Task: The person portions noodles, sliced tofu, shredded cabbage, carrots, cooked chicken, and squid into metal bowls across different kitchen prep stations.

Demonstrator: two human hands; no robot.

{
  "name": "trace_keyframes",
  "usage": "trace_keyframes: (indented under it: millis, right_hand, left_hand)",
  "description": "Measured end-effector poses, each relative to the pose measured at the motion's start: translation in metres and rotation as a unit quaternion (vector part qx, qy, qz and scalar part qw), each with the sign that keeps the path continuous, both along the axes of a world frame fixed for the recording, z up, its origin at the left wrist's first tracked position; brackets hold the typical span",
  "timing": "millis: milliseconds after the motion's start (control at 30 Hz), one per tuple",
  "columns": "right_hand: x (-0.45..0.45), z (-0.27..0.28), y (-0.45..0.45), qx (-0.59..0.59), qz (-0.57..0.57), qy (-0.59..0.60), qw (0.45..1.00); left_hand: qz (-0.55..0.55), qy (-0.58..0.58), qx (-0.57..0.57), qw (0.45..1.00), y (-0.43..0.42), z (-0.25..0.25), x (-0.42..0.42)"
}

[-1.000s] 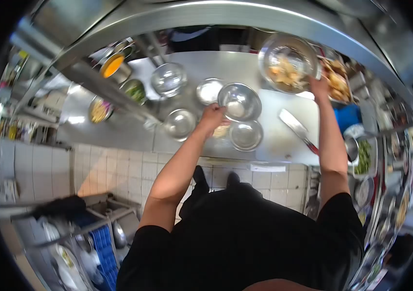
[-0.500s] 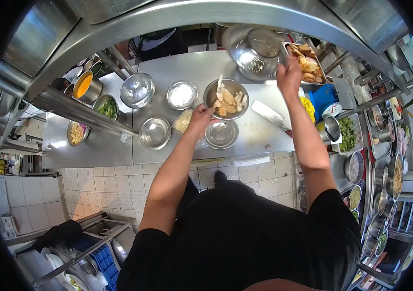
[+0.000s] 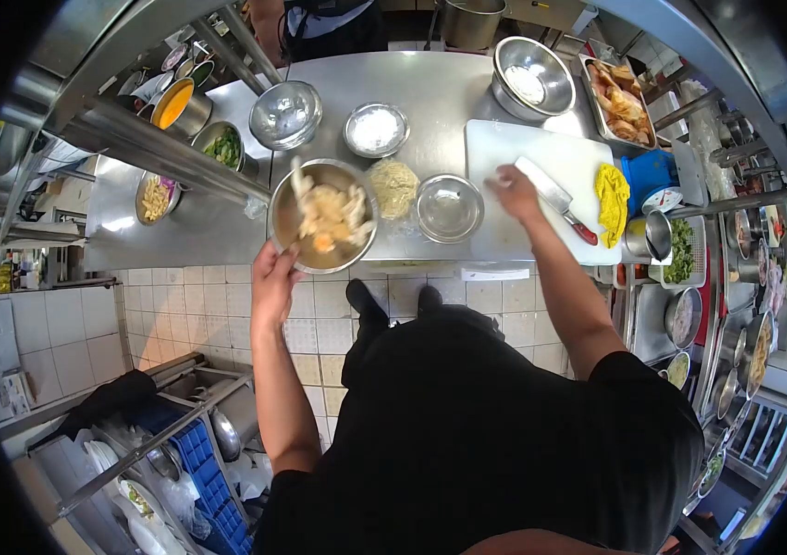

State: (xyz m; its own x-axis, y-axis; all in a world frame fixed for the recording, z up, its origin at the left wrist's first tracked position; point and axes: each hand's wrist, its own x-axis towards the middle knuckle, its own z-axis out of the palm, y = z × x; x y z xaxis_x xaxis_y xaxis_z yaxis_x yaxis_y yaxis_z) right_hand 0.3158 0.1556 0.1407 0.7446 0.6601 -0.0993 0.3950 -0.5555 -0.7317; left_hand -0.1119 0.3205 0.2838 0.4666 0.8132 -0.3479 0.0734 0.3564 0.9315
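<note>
My left hand (image 3: 273, 276) grips the near rim of a metal bowl (image 3: 282, 222) of pale pieces, blurred as if tossed; the bowl is over the table's front edge. My right hand (image 3: 512, 192), empty with its fingers apart, hovers over the left part of the white cutting board (image 3: 504, 139). Beside it a cleaver (image 3: 546, 185) with a red handle lies on the board, and a yellow cloth (image 3: 612, 199) is at the board's right. Between my hands are a pale noodle-like heap (image 3: 393, 189) and a small metal bowl (image 3: 450, 208).
Stacked metal bowls (image 3: 534, 79) stand behind the board, beside a tray of browned meat (image 3: 617, 102). More metal bowls (image 3: 284, 116) and a pot of orange liquid (image 3: 181, 106) are at the left. A metal shelf post (image 3: 153, 157) slants across the left. Another person (image 3: 333, 28) stands across the table.
My left hand has moved left with the bowl of pale pieces. My right hand has let go of the large perforated bowl, now at the back right, and has come nearer over the board.
</note>
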Motion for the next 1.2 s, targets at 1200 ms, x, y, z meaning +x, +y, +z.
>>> trace_keyframes:
  millis: [1200]
  right_hand:
    - [-0.111, 0.002, 0.156, 0.146, -0.084, 0.003, 0.986]
  left_hand:
    - [0.180, -0.015, 0.024, 0.983, -0.077, 0.030, -0.169]
